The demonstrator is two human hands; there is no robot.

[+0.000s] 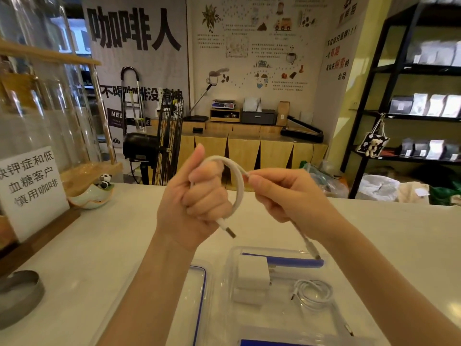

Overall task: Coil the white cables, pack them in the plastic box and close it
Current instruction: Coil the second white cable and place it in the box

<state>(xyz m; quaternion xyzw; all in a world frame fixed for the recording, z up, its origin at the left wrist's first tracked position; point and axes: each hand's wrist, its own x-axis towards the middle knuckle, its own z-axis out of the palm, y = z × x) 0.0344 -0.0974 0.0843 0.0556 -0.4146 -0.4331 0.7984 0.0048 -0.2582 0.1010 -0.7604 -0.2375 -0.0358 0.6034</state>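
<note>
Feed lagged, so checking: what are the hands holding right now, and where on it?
Both grip one white cable: left hand round its looped part near the USB plug, right hand pinching farther along.

Inside the curled left hand (197, 201) part of the white cable (238, 186) is hidden. Below both hands, the plastic box (282, 253) and its lid (199, 295) run off the bottom edge. The right hand (287, 193) covers another stretch of cable.

Both hands raised: left hand (197, 198) fisted, right hand (287, 196) pinching.
</note>
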